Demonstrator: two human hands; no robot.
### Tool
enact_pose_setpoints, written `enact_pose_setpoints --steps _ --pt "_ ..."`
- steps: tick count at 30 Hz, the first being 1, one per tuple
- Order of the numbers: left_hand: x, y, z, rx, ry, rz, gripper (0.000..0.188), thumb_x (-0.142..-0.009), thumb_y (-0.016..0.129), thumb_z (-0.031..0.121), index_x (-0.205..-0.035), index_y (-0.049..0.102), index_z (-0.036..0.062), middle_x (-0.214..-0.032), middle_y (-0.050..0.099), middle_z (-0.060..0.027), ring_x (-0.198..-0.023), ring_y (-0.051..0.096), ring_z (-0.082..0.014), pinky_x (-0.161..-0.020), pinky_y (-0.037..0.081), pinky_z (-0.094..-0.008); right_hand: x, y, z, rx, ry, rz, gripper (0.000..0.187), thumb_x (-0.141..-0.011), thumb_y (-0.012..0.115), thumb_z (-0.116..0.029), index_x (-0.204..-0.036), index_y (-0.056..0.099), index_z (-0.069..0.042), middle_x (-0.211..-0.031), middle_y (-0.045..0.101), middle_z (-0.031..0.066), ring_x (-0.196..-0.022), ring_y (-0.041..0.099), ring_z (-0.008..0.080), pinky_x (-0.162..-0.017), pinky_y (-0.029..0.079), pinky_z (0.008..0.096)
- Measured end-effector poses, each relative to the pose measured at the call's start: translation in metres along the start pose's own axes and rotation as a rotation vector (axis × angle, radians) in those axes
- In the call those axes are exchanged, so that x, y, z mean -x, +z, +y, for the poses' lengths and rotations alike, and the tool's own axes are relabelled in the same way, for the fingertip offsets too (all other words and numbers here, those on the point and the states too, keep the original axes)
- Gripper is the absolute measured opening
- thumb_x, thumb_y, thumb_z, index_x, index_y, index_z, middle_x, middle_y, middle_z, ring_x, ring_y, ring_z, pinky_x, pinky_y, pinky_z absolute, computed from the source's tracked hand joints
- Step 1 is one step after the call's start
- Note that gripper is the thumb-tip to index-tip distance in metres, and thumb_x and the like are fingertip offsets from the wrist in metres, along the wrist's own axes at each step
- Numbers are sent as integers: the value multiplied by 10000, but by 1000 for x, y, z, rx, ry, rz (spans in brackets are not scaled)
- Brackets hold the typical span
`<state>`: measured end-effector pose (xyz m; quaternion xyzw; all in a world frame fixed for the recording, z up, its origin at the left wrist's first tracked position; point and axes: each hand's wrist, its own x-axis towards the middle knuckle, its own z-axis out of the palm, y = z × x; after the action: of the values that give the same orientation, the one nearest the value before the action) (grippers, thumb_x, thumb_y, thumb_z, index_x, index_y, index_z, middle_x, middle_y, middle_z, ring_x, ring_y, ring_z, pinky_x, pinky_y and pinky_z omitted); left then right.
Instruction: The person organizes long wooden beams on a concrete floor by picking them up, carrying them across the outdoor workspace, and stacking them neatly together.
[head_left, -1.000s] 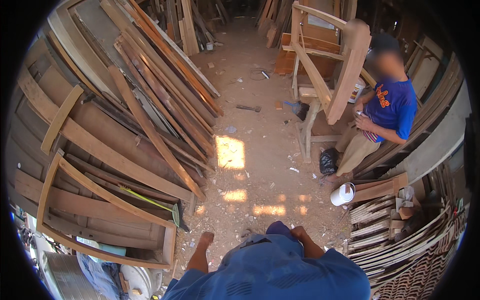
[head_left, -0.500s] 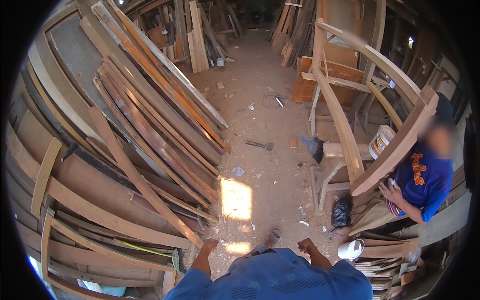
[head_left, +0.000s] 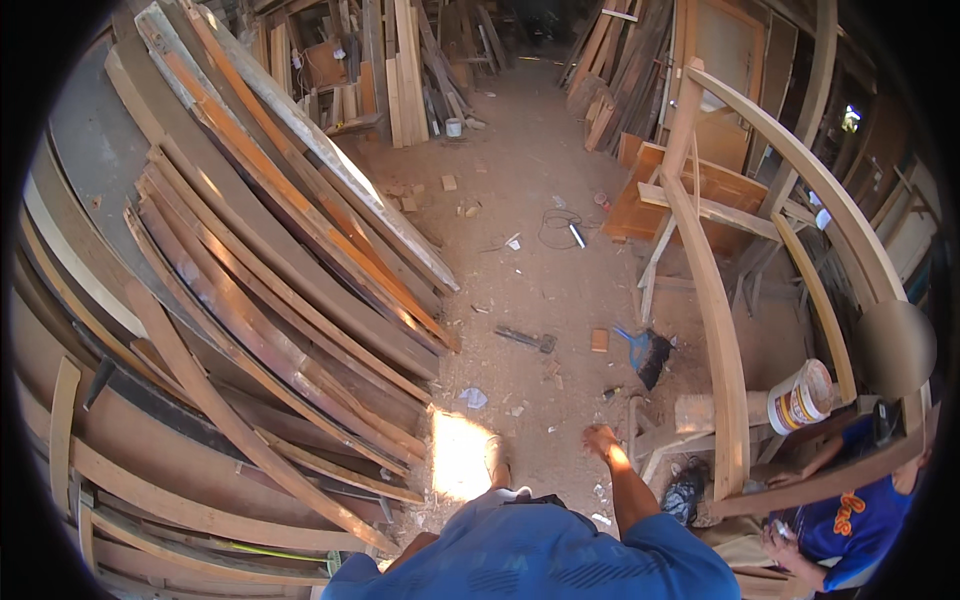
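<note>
The wooden trestle [head_left: 702, 414] stands low on the right side of the view, just to the right of the person's right hand [head_left: 602, 440], with a narrow gap showing between the hand and the nearest leg. A large pale wooden frame [head_left: 722, 330] rises beside the trestle's top, its near corner reaching down toward the seated co-worker [head_left: 850, 525]. A white bucket [head_left: 803, 400] sits behind the frame's near upright, and a black plastic bag [head_left: 685, 490] lies under the frame's lower end, right of the forearm.

A strip of dirt floor [head_left: 490, 240] runs away from the person. Long leaning boards [head_left: 250, 340] edge it on the left, their lower ends reaching the sunlit patch [head_left: 462, 455]; the trestle and frame edge it on the right. Between these edges, ahead of the right hand, lie a hammer-like tool [head_left: 527, 340], a small wood block [head_left: 599, 340] and a dark brush with a blue handle [head_left: 650, 358].

The right hand is partly open, its fingers loosely bent and slightly apart, with nothing seen in them. Only a bit of the left forearm [head_left: 412, 548] shows past the blue shirt [head_left: 540, 555]; the left hand is hidden, so its grip cannot be told.
</note>
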<state>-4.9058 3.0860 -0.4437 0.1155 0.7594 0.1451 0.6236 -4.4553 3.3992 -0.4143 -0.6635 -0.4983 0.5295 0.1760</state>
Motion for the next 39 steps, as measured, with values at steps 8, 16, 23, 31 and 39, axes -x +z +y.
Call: enact_pose_setpoints --steps 8,16,23,31,39 --pt "-104 -5 369 -629 556 233 273 -822 551 272 -859 623 12 -729 612 -120 -695 593 -207 -624 466 -356 -50 -16 27 317 215 -362 289 -879 403 -201 -882 639 -33 -863 666 143 -713 656 246 -587 505 420" --pt "-155 28 565 -133 734 -21 252 -831 505 257 -900 597 32 -793 613 -95 -736 570 -198 -659 445 -332 -157 -52 21 1044 -462 -473 271 -832 471 -255 -813 640 -45 -874 655 187 -764 662 267 -648 522 392" --pt "-185 60 503 -570 32 -33 380 -821 543 318 -850 615 -53 -750 636 -163 -650 628 -263 -537 483 -374 -308 -137 -122 22 426 -241 217 -762 624 -266 -862 588 -77 -760 629 114 -537 566 233 -473 412 364" --pt "-199 60 509 134 146 179 187 -838 535 188 -970 582 64 -791 611 -86 -621 586 -180 -511 470 -294 -489 -142 -366 58 158 -475 215 -861 532 -274 -903 569 -66 -770 582 49 -644 541 149 -559 464 313" --pt "-62 73 690 1076 522 -191 282 -888 513 280 -1121 539 123 -1016 624 -71 -920 598 -185 -842 455 -324 -348 15 -586 -454 93 -1728 407 -935 452 -312 -1151 528 24 -984 627 123 -874 597 204 -810 467 336"
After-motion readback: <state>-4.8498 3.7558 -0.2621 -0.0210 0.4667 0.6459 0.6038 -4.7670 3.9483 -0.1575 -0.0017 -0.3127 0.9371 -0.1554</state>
